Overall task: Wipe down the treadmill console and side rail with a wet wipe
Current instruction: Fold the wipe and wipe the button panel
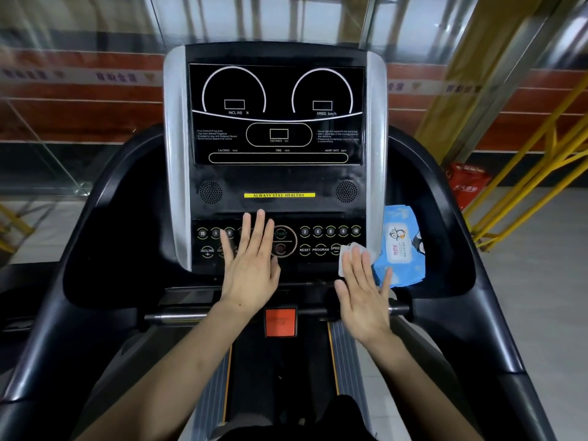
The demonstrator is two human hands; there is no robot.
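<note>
The treadmill console (276, 183) faces me, black with silver side trims and a dark display. My left hand (251, 265) lies flat with fingers apart over the left half of the button panel and holds nothing. My right hand (362, 294) is spread flat at the panel's lower right corner. Its fingers press a white wet wipe (348, 253) against the console near the SPEED button. The black side rails curve toward me on the left (63, 313) and the right (496, 329).
A blue wet-wipe pack (402, 249) leans in the tray right of the console, touching my right hand. A red stop tab (280, 323) sits under the crossbar. Yellow metal railings (541, 173) and a red bag (467, 183) stand at the right.
</note>
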